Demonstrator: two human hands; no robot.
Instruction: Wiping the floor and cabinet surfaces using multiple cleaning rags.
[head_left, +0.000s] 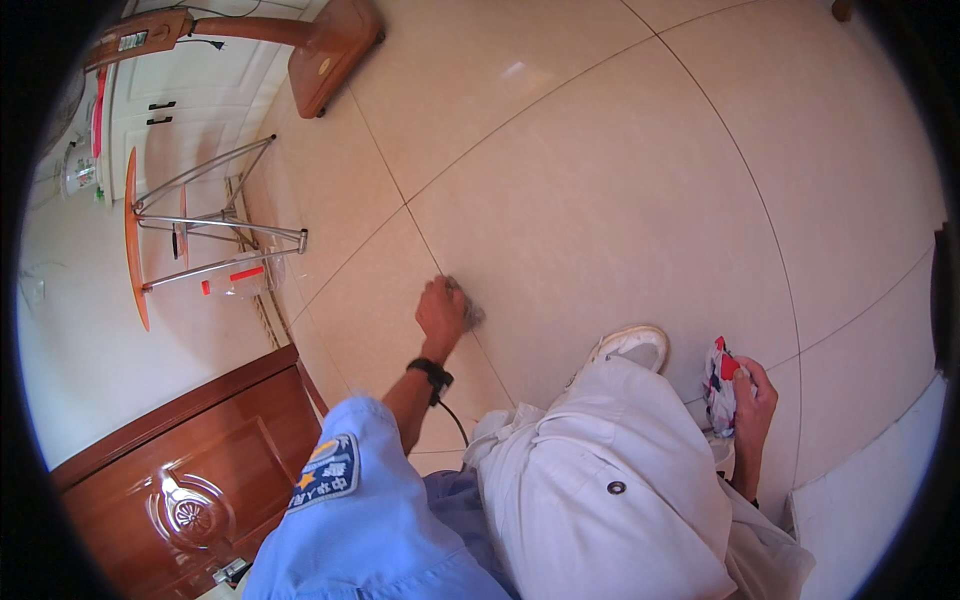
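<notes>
My left hand (441, 309), a black band on its wrist, is low over the tiled floor beside a grout line. Its fingers are closed around a small grey object (472, 313), partly hidden and too blurred to name. At the right, beyond my knee, my right hand (756, 397) grips a crumpled white plastic bag (721, 397) with red and dark patches. My light trousers (600, 480) lie between both hands, with a white shoe (641, 341) just past the knee.
A small table (136, 247) with metal legs (217, 221) stands at the left. Near its legs is a clear plastic bottle (240, 281) with a red cap. A brown fan base (330, 60), white cabinet (187, 82) and brown wooden door (187, 450) border the tiled floor (585, 202).
</notes>
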